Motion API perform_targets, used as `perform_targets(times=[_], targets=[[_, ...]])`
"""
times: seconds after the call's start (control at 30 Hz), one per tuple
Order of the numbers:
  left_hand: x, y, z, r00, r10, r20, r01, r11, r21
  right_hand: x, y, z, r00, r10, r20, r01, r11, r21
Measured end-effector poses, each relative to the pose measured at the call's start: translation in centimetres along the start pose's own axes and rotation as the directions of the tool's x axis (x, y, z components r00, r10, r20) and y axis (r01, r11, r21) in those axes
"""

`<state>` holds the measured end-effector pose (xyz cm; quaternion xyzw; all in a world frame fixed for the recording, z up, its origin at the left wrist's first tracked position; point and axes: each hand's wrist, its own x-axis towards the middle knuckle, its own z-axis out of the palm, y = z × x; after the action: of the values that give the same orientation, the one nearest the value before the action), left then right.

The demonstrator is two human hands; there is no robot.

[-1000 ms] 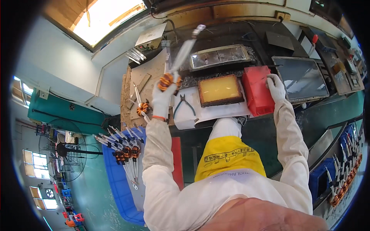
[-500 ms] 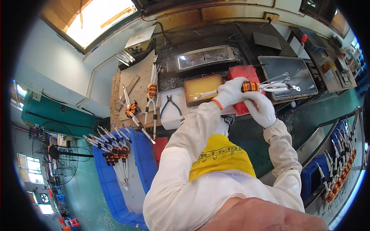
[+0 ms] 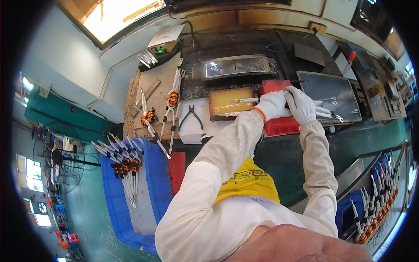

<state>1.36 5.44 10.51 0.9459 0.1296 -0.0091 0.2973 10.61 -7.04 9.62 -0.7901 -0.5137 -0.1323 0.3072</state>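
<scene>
The head camera, the left one of a side-by-side pair, looks steeply down from above the near side of the yellow-filled tray (image 3: 217, 118), with the wearer's own torso (image 3: 244, 214) close below the lens on the near side of that tray. Its wide fisheye view bends straight edges toward a dark round border, taking in a bright window (image 3: 124, 17) far beyond the tray to its left and a blue crate (image 3: 159, 187) nearer on the tray's left.
</scene>
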Motion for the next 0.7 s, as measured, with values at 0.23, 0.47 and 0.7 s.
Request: perform_targets(times=[0.23, 0.47, 0.7], targets=[[0.1, -1.7, 7.1, 0.771, 0.257, -0.582, 0.050, 0.888, 0.458, -0.2, -0.5, 2.6, 0.970, 0.010, -0.242, -0.035, 0.994, -0.101], [-0.2, -1.6, 6.1, 0.840, 0.168, -0.516, 0.049, 0.923, 0.381, 0.2, -0.1, 3.3, 0.971, 0.015, -0.238, -0.045, 0.992, -0.121], [-0.2, -1.9, 6.3, 0.828, 0.212, -0.519, 0.018, 0.915, 0.403, -0.2, -0.3, 3.3, 0.960, 0.007, -0.280, -0.043, 0.991, -0.124]])
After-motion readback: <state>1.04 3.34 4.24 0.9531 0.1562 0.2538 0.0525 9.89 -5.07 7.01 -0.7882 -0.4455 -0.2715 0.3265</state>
